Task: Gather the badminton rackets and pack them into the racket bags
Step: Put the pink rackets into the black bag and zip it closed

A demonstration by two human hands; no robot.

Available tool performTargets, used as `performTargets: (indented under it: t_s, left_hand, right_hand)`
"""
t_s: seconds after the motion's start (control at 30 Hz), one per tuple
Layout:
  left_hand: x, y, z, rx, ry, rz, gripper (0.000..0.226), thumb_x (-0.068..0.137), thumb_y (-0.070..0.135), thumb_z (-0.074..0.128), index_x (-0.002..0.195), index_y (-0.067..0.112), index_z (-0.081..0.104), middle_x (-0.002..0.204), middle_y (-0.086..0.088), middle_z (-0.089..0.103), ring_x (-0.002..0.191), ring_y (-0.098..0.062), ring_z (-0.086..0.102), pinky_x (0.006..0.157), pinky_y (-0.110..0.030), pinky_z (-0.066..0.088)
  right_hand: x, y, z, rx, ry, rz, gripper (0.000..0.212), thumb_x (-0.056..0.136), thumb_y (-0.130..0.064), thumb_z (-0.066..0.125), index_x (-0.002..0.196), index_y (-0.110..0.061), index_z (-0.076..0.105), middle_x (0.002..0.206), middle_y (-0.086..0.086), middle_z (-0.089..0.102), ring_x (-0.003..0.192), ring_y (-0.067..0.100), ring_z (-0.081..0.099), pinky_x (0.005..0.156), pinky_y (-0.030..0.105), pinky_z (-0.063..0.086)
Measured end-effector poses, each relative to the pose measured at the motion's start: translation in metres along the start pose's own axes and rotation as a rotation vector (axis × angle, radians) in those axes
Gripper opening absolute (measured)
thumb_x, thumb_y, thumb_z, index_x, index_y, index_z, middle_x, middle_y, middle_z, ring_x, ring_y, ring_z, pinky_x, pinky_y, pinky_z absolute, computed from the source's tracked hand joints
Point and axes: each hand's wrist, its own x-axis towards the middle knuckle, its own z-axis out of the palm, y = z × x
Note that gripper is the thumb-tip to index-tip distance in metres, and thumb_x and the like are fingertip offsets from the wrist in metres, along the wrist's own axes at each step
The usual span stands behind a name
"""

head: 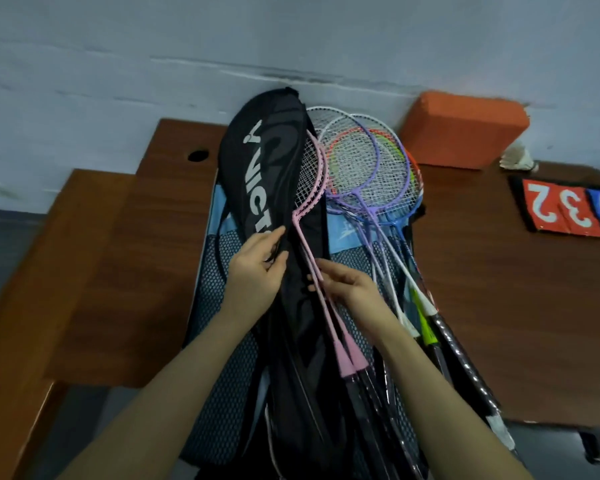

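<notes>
Rackets lie fanned across the middle of the frame on a brown worktop [499,271]. A black racket bag [278,161] marked in white letters stretches from the wall at upper centre down to the bottom edge, over a blue mesh bag [219,341]. The left hand [257,268] pinches the black bag's edge, fingers closed on the fabric. The right hand [350,289] has its fingers curled round the shafts of two pink rackets [312,188], whose heads sit partly under the black bag's right edge. Purple, white and blue rackets [368,161] overlap just right of them. At upper right sit an orange block [465,129], a shuttlecock [520,157] and a scoreboard [568,209].
</notes>
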Motion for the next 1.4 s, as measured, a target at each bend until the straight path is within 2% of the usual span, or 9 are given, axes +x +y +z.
performTargets:
  t_s: [0.07,0.17,0.27,0.43,0.7,0.87,1.03,1.27,1.4]
  left_hand:
    - [-0.001,-0.002,-0.008,0.000,0.011,-0.032,0.038,0.084,0.001,0.062,0.122,0.006,0.058,0.102,0.001,0.058,0.090,-0.002,0.055,0.078,-0.021,0.052]
    - [0.001,-0.006,-0.017,-0.015,0.036,-0.096,0.039,0.084,0.000,0.062,0.122,0.009,0.058,0.102,0.004,0.059,0.089,0.012,0.052,0.080,-0.010,0.048]
    - [0.004,-0.013,-0.024,-0.052,0.048,-0.100,0.038,0.083,-0.002,0.062,0.120,0.006,0.059,0.099,0.003,0.059,0.087,0.019,0.051,0.079,-0.004,0.044]
    - [0.003,-0.026,-0.020,-0.110,0.050,-0.045,0.035,0.081,-0.008,0.062,0.114,0.000,0.061,0.094,-0.002,0.060,0.088,0.012,0.055,0.077,-0.006,0.046]
    - [-0.006,-0.041,-0.001,-0.048,-0.045,-0.109,0.036,0.083,0.007,0.064,0.119,0.008,0.060,0.101,-0.001,0.060,0.089,-0.009,0.058,0.081,-0.029,0.053]
    - [-0.032,-0.033,0.010,0.466,-0.252,-0.005,0.073,0.077,0.035,0.065,0.137,0.006,0.035,0.119,-0.013,0.050,0.111,-0.030,0.045,0.095,-0.042,0.040]
    - [-0.085,-0.025,0.010,0.624,-0.270,-0.013,0.093,0.066,0.053,0.066,0.139,0.006,0.031,0.113,-0.012,0.052,0.101,-0.030,0.049,0.087,-0.043,0.042]
    - [-0.125,0.002,0.021,0.543,-0.383,-0.211,0.069,0.084,0.031,0.058,0.141,0.011,0.026,0.116,-0.009,0.053,0.098,-0.024,0.056,0.078,-0.034,0.048]
    - [-0.124,0.010,0.017,0.341,-0.280,-0.367,0.056,0.084,0.010,0.052,0.138,0.016,0.037,0.123,-0.009,0.054,0.107,-0.026,0.056,0.089,-0.038,0.047]
  right_hand:
    - [0.015,-0.007,0.011,0.024,-0.025,0.017,0.037,0.090,0.007,0.045,0.124,-0.003,0.054,0.101,0.011,0.068,0.080,0.016,0.068,0.080,0.022,0.055]
    - [0.035,-0.013,0.024,-0.036,-0.039,0.010,0.029,0.092,0.003,0.045,0.115,-0.005,0.060,0.085,0.002,0.071,0.073,0.009,0.068,0.068,0.017,0.053]
    - [0.049,-0.010,0.034,-0.211,-0.028,-0.005,0.029,0.092,0.001,0.046,0.118,-0.003,0.059,0.092,0.004,0.069,0.076,0.006,0.065,0.069,0.016,0.050]
    - [0.059,0.010,0.035,-0.674,-0.042,-0.108,0.045,0.091,-0.012,0.052,0.136,-0.011,0.046,0.129,0.011,0.054,0.119,0.022,0.051,0.107,0.039,0.039]
    - [-0.012,0.055,0.018,-1.079,0.164,-0.251,0.047,0.089,-0.029,0.057,0.133,-0.015,0.048,0.111,0.006,0.056,0.102,0.022,0.050,0.089,0.033,0.040]
    - [-0.054,0.079,0.010,-0.909,0.201,-0.186,0.043,0.086,-0.018,0.063,0.127,-0.028,0.056,0.098,0.000,0.060,0.083,0.011,0.058,0.080,0.031,0.049]
    - [-0.067,0.087,0.000,-0.955,0.171,-0.184,0.053,0.084,-0.023,0.066,0.134,-0.032,0.048,0.104,-0.003,0.060,0.081,0.013,0.057,0.077,0.036,0.052]
    - [-0.071,0.094,-0.002,-0.914,0.136,-0.239,0.053,0.082,-0.022,0.067,0.132,-0.026,0.050,0.114,-0.002,0.065,0.097,0.013,0.061,0.085,0.036,0.052]
    - [-0.071,0.087,0.009,-0.686,0.159,-0.298,0.041,0.079,-0.015,0.071,0.119,-0.020,0.061,0.093,-0.011,0.067,0.084,0.007,0.062,0.081,0.026,0.051]
